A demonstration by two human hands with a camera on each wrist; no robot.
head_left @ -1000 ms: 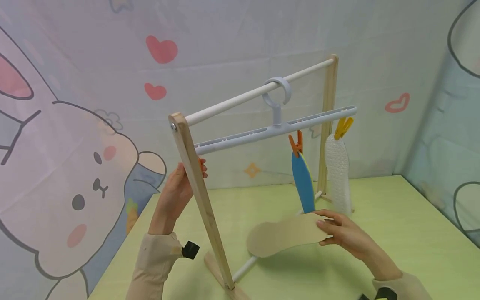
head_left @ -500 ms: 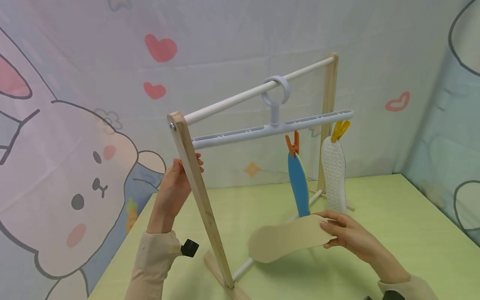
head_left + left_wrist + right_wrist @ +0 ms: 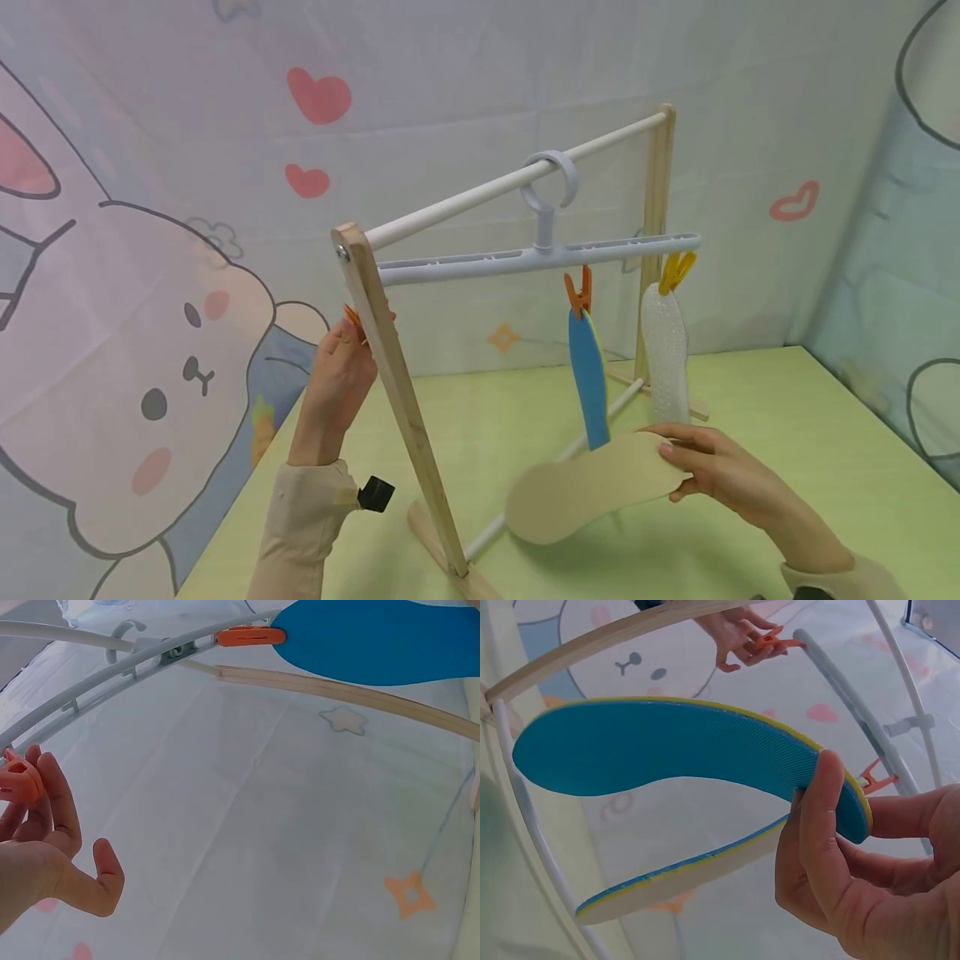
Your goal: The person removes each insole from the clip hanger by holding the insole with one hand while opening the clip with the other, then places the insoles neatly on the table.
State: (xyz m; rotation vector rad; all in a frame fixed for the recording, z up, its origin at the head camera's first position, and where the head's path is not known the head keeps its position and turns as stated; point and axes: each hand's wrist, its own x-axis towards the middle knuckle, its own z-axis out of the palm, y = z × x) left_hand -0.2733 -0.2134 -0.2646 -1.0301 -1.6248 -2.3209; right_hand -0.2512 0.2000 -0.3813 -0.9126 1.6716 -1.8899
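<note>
My left hand is raised behind the rack's near wooden post. Its fingers pinch an orange clothespin at the near end of the pale grey hanger. One finger stands apart from the pin, and the post hides part of the hand in the head view. My right hand holds the end of a shoe insole, beige on one face and teal underneath. A second blue insole hangs from another orange clothespin. Beyond it a white textured insole hangs from a yellow clothespin.
The hanger hooks over the white top rail of a wooden rack. A lower white rail joins its feet on the pale green table. A printed cloth backdrop stands behind.
The hanger's near end has risen and its far end has dropped, so it lies closer to level. My right hand has moved right and slightly down with the insole. My left hand has shifted slightly left.
</note>
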